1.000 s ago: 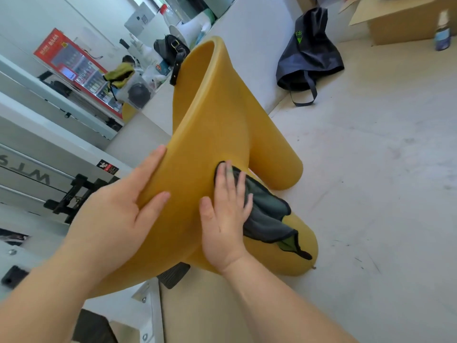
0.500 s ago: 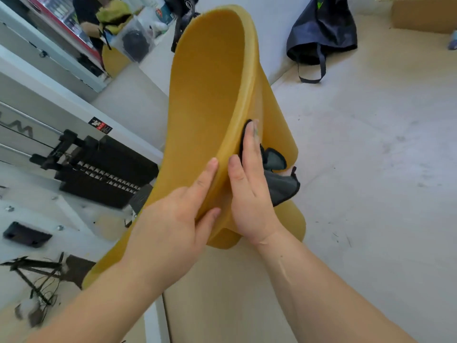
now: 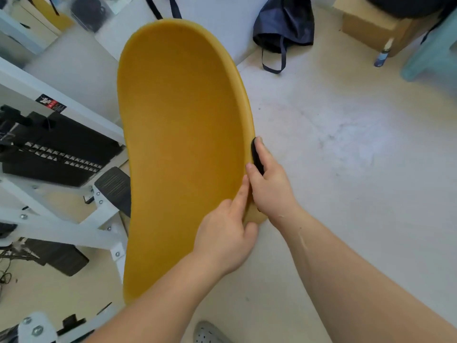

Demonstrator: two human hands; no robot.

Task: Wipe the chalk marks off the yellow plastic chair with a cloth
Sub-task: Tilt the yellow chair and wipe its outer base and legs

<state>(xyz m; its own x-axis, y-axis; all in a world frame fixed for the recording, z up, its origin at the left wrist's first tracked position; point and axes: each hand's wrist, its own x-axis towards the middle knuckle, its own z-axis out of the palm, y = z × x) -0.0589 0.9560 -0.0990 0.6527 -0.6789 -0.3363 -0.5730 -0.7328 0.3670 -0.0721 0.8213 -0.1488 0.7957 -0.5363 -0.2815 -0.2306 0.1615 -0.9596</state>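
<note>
The yellow plastic chair (image 3: pixel 183 134) is tipped up so its long hollow seat faces me; no chalk marks show on that face. My left hand (image 3: pixel 225 233) grips the chair's lower right rim, thumb outside, fingers on the inner face. My right hand (image 3: pixel 269 184) is pressed against the outside of the same rim just above, holding the dark cloth (image 3: pixel 256 154), of which only a thin strip shows between fingers and rim. The chair's legs and outer side are hidden behind the seat.
A white metal frame (image 3: pixel 74 219) with black weights and pedals stands left of the chair. A dark bag (image 3: pixel 284 28) lies at the wall, a cardboard box (image 3: pixel 371 28) and small bottle (image 3: pixel 382 55) at far right. Pale floor (image 3: pixel 346 144) spreads right. A grey shoe (image 3: pixel 210 332) is at the bottom edge.
The chair has turned so its hollow face now points at me. My right hand and the cloth slid behind the rim; most of the cloth is hidden. My left hand shifted down the rim.
</note>
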